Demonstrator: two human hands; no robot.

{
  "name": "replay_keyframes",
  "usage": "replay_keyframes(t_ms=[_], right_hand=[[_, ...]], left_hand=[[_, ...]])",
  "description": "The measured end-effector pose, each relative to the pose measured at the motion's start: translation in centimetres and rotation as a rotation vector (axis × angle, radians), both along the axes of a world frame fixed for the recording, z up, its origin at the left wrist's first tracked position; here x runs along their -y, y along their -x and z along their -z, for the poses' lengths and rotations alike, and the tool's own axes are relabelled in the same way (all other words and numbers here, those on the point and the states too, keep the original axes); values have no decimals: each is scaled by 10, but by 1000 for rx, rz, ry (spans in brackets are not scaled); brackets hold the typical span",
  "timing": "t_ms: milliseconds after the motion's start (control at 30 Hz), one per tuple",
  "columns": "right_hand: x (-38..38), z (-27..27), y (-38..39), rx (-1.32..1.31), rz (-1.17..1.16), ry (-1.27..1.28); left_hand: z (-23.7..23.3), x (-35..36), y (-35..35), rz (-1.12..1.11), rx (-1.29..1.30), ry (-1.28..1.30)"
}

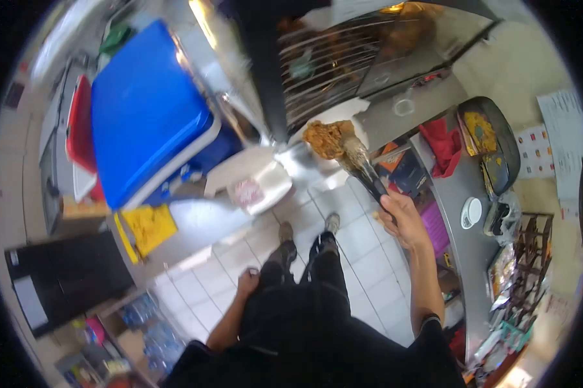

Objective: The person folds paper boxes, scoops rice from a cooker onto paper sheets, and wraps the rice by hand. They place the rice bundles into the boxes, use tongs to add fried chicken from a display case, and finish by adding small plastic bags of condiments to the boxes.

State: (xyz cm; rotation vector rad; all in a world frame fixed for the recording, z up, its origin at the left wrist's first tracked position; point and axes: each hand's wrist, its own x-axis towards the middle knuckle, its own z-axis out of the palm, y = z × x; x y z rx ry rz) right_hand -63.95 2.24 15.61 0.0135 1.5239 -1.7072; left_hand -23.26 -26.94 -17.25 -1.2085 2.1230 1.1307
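Observation:
My right hand [402, 218] grips a pair of black-handled metal tongs [364, 169]. The tongs clamp a piece of golden fried chicken [327, 138], held up in front of a glass warming cabinet with wire racks [333, 61]. My left hand [247, 282] hangs down by my left thigh with its fingers curled and nothing in it. Just below and left of the chicken, an open white takeaway box [256, 184] rests on the steel counter [194, 223]. My dark trousers and shoes show over the white tiled floor [343, 226].
A large blue cooler lid [143, 110] and a red-lidded one [79, 129] stand at left. A yellow packet [148, 227] lies on the counter edge. At right, a grey counter [463, 187] carries a black tray of food [492, 145], a red cloth [443, 149] and a small white tub [472, 212].

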Motion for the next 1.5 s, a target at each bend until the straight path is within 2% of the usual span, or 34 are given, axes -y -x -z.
replay_keyframes(t_ms=[67, 133, 233, 300, 400, 500, 600, 800, 867, 967, 1067, 1133, 1200, 1300, 1400, 1500], right_hand=[[1, 9, -26, 100, -61, -69], [10, 35, -42, 169, -138, -115], [44, 72, -53, 109, -298, -150], [66, 122, -53, -309, -352, -267], [92, 169, -40, -1162, -365, -417], [122, 149, -40, -1319, -503, -741], [125, 144, -35, -1317, -686, -765], [118, 98, -32, -1304, -713, -724], [121, 84, -32, -1224, -719, -753], [129, 64, -36, -1123, -687, -824], [153, 35, -37, -1071, -743, -913], [167, 26, -41, -1046, -824, -977], [181, 23, -45, -1032, -908, -1038], [206, 27, -42, -906, -997, -1099], [226, 46, -37, -865, -979, -1118], [238, 69, -25, -665, -866, -1144]], left_hand=[[-1, -6, -4, -75, -71, -1], [10, -11, -9, -137, -34, -27], [7, -26, -7, -218, -4, -21], [7, -35, -4, -307, -48, -14], [5, -46, -4, -372, -119, -3], [-6, -54, -6, -452, -127, -20], [-11, -51, -10, -505, -109, -37], [-1, -41, -15, -504, -115, -44], [-1, -34, -10, -462, -149, -29], [-21, -19, 17, -454, -180, 8], [14, -5, 38, -582, -462, -58], [-55, 9, 89, -739, -518, -250], [-82, 20, 126, -814, -531, -404], [-95, 35, 162, -918, -518, -638], [-97, 36, 186, -956, -400, -639], [-83, 37, 193, -976, -445, -791]])
